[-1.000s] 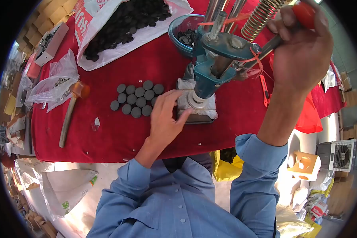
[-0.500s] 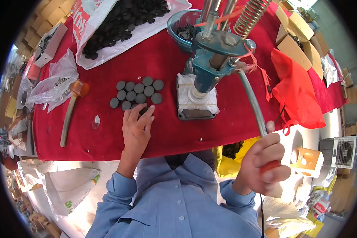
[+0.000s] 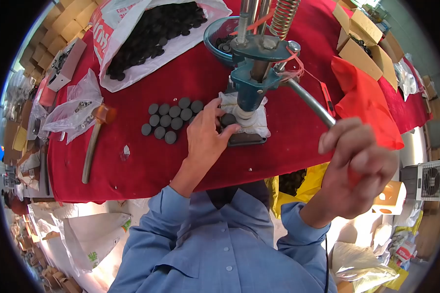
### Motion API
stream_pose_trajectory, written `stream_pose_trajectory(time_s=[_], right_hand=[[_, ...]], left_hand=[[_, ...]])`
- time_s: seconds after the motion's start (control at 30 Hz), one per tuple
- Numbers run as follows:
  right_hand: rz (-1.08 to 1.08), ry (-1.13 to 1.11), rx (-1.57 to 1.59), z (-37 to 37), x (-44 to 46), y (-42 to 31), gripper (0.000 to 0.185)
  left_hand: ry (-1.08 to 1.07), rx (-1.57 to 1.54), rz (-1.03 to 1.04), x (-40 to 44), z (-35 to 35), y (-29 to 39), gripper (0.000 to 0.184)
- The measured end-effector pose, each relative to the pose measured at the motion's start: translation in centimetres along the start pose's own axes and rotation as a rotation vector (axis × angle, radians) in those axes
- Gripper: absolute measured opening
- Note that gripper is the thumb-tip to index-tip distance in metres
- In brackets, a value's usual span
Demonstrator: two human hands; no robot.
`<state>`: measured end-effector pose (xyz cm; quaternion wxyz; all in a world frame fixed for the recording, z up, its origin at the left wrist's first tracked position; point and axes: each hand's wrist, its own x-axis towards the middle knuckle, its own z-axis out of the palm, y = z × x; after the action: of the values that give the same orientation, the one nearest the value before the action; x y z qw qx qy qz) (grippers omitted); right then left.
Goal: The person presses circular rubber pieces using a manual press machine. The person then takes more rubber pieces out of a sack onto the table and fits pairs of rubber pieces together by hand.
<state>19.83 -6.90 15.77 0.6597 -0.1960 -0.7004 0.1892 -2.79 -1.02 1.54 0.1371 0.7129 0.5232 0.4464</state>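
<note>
My left hand pinches a round black cap between thumb and fingers, at the left side of the hand press. The cap is beside the press's pale lower tip, above the cloth-wrapped base. My right hand is wrapped round the red end of the metal lever, which slopes up from the press head. Left of my left hand, several dark round caps lie in loose rows on the red cloth.
A white bag spilling black caps lies at the back left, beside a blue bowl. A mallet and a clear plastic bag are on the left. A red bag, a red cutter and an open carton stand right.
My left hand has moved right from the cap rows to the press, carrying one cap. My right hand has raised the lever and swung it outward to the right.
</note>
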Motion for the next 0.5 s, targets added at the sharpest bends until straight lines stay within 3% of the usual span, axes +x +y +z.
stream_pose_trajectory(time_s=[0.1, 0.3, 0.5], right_hand=[[0.063, -0.011, 0.029, -0.8, 3.6, 0.5, 0.034], [0.257, 0.003, 0.140, -1.9, 6.8, 0.6, 0.035], [0.209, 0.007, 0.128, -1.7, 6.5, 0.8, 0.036]], left_hand=[[0.014, -0.066, -0.098, 0.2, 0.1, -0.3, 0.073], [0.047, -0.196, -0.034, 0.0, 2.0, 0.4, 0.077], [0.061, -0.185, 0.023, 0.9, 3.9, 0.6, 0.075]])
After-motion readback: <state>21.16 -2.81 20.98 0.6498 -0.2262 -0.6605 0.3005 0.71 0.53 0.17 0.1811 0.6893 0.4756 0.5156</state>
